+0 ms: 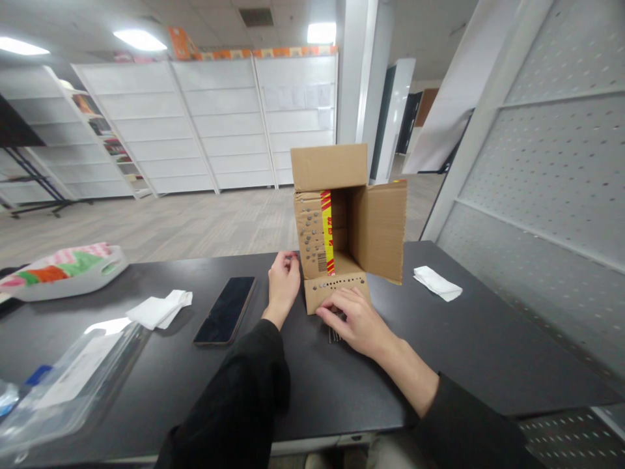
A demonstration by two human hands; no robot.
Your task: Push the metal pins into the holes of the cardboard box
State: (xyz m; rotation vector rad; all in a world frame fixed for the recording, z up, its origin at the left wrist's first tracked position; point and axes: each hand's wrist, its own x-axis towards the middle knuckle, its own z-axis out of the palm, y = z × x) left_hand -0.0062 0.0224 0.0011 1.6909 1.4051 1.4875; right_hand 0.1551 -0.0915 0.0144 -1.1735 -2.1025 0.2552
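An open cardboard box [385,228] stands on the dark table with its opening towards me. Several grey nail heads dot its left flap [306,251], which also carries a strip of yellow and red tape. Along the lower front flap [315,301] runs a row of small holes, with a few nail heads in it. Beside the box's left edge, my left hand [283,283] is closed, its fingertips pinched together; what they hold is too small to make out. My right hand [359,322] rests over the lower flap, fingers curled and partly hidden. Several loose nails [334,336] poke out beneath it.
Left of my left hand lies a black phone [225,311]. Further left are folded tissues [161,310], a clear plastic case [81,378] and a white basket [105,270] with colourful cloth. Another tissue [437,283] lies right of the box. A perforated panel [551,176] borders the right side.
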